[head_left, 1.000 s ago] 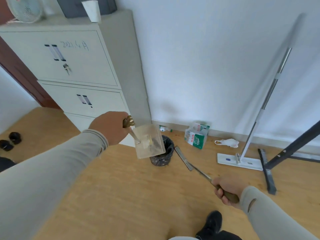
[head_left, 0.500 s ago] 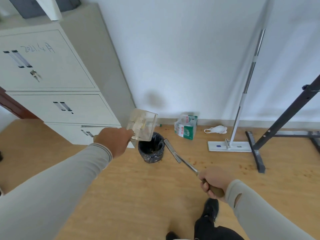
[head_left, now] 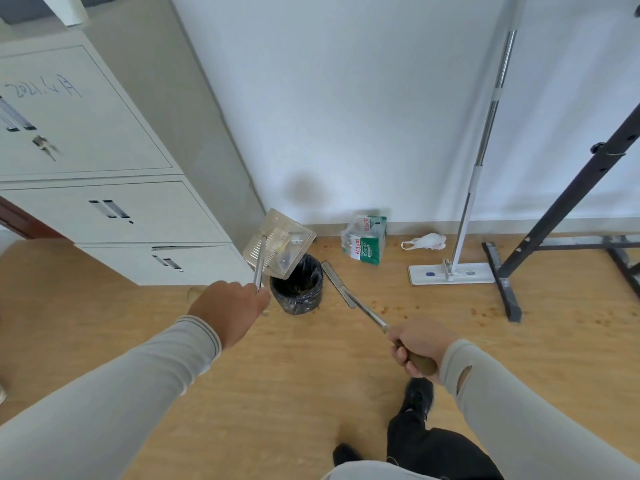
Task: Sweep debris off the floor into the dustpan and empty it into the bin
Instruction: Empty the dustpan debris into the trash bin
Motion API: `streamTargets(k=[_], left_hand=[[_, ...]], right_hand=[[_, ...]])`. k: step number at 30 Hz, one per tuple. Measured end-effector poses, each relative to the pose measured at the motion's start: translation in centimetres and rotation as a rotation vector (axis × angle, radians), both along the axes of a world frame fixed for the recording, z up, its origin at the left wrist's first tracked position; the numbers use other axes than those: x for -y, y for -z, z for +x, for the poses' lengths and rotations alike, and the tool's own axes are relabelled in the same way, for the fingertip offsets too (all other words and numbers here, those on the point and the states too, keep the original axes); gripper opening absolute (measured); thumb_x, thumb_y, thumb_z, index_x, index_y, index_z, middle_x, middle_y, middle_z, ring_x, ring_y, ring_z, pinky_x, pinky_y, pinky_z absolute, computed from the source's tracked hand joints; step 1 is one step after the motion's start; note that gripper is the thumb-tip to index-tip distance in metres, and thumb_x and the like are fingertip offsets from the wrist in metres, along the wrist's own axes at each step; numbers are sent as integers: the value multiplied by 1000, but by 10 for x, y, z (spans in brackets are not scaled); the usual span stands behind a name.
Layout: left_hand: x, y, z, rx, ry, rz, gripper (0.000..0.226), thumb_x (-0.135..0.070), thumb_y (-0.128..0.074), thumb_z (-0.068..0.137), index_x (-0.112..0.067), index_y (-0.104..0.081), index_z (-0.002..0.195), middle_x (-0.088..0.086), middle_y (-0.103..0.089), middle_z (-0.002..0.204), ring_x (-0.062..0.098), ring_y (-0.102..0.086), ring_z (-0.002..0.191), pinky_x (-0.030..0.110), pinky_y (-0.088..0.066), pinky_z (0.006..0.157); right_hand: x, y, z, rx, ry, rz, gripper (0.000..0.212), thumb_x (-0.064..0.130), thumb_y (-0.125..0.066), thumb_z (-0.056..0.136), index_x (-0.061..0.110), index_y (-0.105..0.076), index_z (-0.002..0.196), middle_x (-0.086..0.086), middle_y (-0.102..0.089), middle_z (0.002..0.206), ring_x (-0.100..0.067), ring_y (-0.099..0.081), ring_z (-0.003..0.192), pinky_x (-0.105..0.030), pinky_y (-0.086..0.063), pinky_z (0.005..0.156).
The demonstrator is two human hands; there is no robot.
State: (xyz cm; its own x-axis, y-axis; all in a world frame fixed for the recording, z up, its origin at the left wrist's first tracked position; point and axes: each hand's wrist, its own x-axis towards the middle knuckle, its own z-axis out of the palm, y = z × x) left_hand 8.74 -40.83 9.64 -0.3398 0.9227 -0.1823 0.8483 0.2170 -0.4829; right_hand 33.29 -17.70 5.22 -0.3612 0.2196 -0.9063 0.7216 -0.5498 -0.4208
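Cabinet [head_left: 104, 209] far left, untouched. Left hand [head_left: 230, 306] has its fingers wrapped round the dustpan's metal handle; only the back of the hand shows, so I can't see the fingers themselves. Dustpan [head_left: 278, 247] is clear plastic, held up over the bin's rear-left rim. Change over the last second: it was tipped mouth-down into the bin, now it's swung back up so the pan faces us, tilted, front edge just above the rim. A few pale scraps seem stuck inside; can't tell what they are. My read: the dump is done and the pan is coming away.

Bin [head_left: 297, 289], black liner, on the floor just beside the cabinet corner. Brownish bits visible inside.

Broom [head_left: 337, 284]: flat narrow head near the floor just right of the bin, metal shaft running back to the right hand [head_left: 417, 344], which is fisted round the brown grip. Hasn't really moved relative to the bin.

Further right: green pack [head_left: 365, 242] and a white bag [head_left: 424, 241] by the wall, mop [head_left: 452, 271], black stand [head_left: 502, 282]. Orange-brown crumbs [head_left: 384, 309] scattered on the floor between broom and stand, so another sweep pass is probably needed. Pan has to come down to the floor first.
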Motion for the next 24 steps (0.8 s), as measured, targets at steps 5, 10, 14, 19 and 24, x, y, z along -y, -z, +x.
streamTargets(k=[5, 10, 14, 19, 24], left_hand=[[8, -1, 3, -4, 19, 17, 40, 2, -77, 60, -12, -70, 97, 5, -58, 62, 27, -53, 42, 30, -29, 43], [11, -3, 8, -12, 22, 19, 42, 1, -75, 64, -14, -70, 102, 3, -60, 65, 25, -55, 45, 31, -31, 44], [12, -7, 15, -6, -2, 0, 39, -2, -68, 76, -17, -67, 111, 2, -64, 74, 24, -59, 53, 31, -31, 47], [15, -11, 17, 3, -76, 21, 34, -6, -76, 72, -20, -70, 103, 1, -63, 69, 24, -56, 47, 30, -29, 45], [7, -35, 21, 113, -256, 255, 13, -25, -75, 83, -25, -71, 95, -4, -66, 67, 23, -61, 46, 25, -33, 45]], right_hand=[[4, 1, -1, -1, -10, 18, 15, 11, -54, 94, 7, -57, 109, -2, -56, 61, -8, -47, 43, -21, -38, 40], [6, -2, 2, -27, -14, 19, 16, 11, -52, 95, 7, -55, 110, -1, -53, 59, -8, -46, 42, -19, -37, 38], [5, -3, 6, -43, -15, 24, 17, 10, -51, 95, 7, -55, 110, 0, -52, 56, -7, -45, 41, -19, -36, 37], [5, -5, 8, -39, -11, 28, 16, 11, -51, 95, 6, -56, 109, -2, -53, 60, -7, -46, 41, -19, -37, 38], [0, -13, 13, -37, 9, 23, 21, 10, -53, 94, 5, -56, 114, -2, -54, 63, -8, -46, 44, -19, -38, 39]])
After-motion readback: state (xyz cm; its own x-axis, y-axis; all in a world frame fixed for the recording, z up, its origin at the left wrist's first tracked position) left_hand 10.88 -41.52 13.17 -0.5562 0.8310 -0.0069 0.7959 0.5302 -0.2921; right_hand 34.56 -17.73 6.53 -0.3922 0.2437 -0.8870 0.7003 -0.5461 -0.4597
